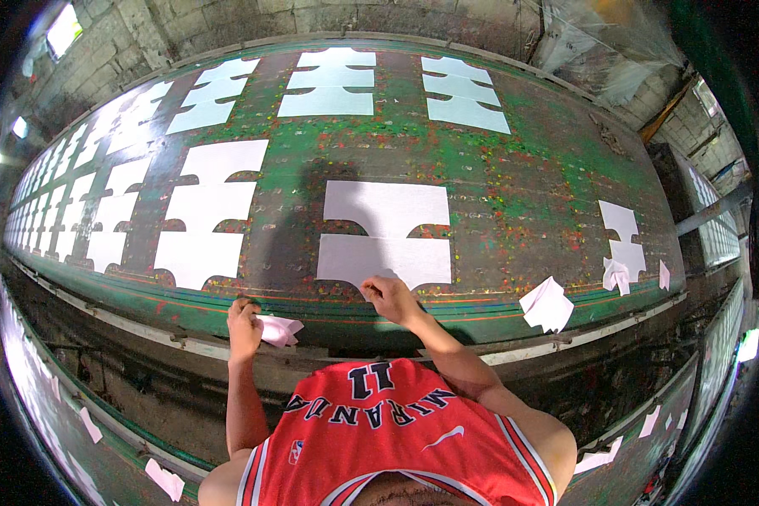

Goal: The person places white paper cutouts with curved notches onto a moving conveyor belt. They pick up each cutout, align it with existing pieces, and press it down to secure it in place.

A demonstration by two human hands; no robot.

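My left hand [244, 327] is at the near edge of a long green and dark table, fingers curled against the end of a crumpled pale pink bundle [280, 331], fabric or paper. My right hand [388, 300] is closed in a pinch over the lower curved edge of a white cut panel [385, 257]. Whether that edge is between the fingers, I cannot tell. Just beyond it, touching or nearly so, lies another white panel [384, 201]. Both lie flat, with curved cut-outs at their sides.
Several rows of white panels [207, 202] run left along the table [514, 219]. Other panels [464, 93] lie along its far side. Crumpled pale pieces [548, 305] rest near the right front edge. A metal rail [173, 339] borders the table. Behind me stands another table with scraps [164, 481].
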